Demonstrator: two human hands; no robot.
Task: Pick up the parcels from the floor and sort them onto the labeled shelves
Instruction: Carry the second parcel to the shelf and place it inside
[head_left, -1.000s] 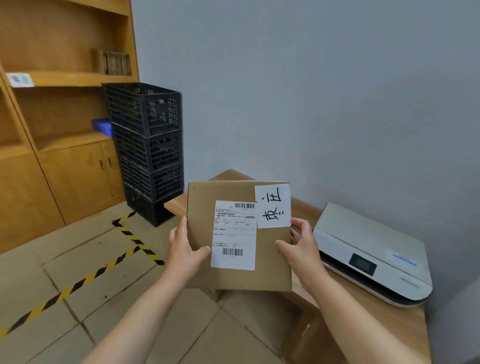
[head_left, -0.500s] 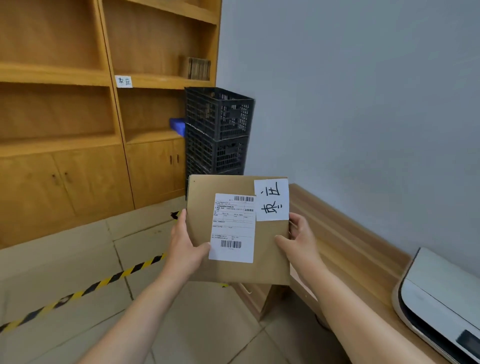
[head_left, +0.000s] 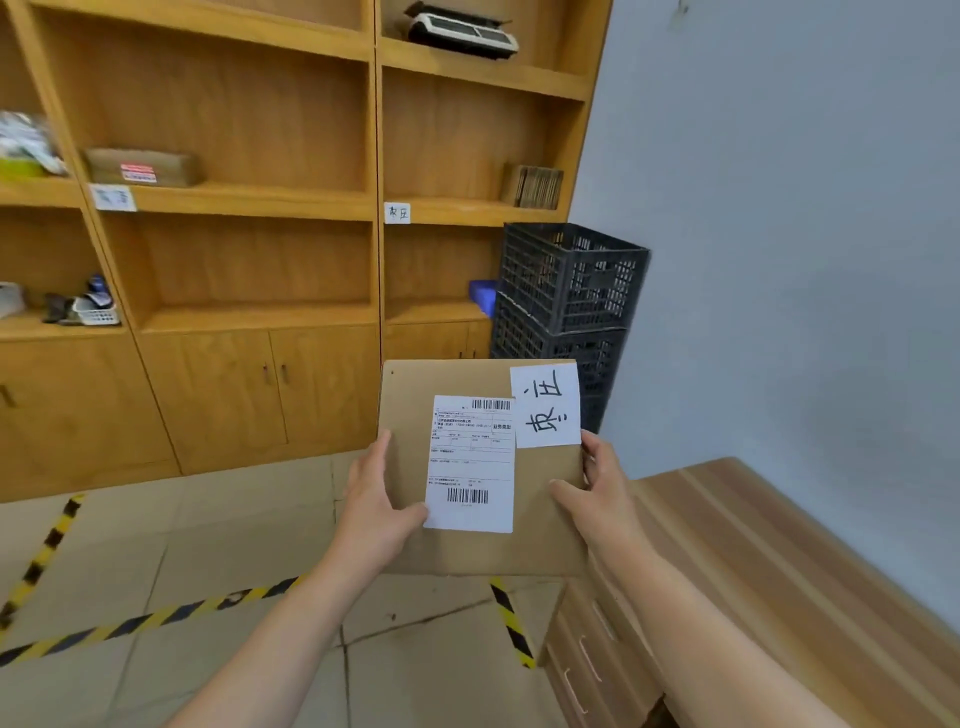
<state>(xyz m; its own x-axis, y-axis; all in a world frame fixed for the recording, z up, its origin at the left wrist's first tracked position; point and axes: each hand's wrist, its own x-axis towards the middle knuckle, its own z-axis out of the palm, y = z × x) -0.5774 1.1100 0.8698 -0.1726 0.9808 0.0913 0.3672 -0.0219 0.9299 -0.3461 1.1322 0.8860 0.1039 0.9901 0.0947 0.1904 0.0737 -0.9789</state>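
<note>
Cardboard parcel (head_left: 483, 467) held upright before me, above the floor, facing the wooden shelves (head_left: 249, 202). My left hand (head_left: 376, 501) grips its left edge, my right hand (head_left: 597, 491) its right edge. Printed shipping label (head_left: 470, 462) and handwritten tag (head_left: 545, 405) face me.

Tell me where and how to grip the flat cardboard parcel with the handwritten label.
Grip the parcel by its two side edges, coming in from left and right, as the left hand and right hand do now. It is thin, broad and held upright, so thumbs on the front and fingers behind should steady it. Staying low keeps the handwritten label readable.
</note>
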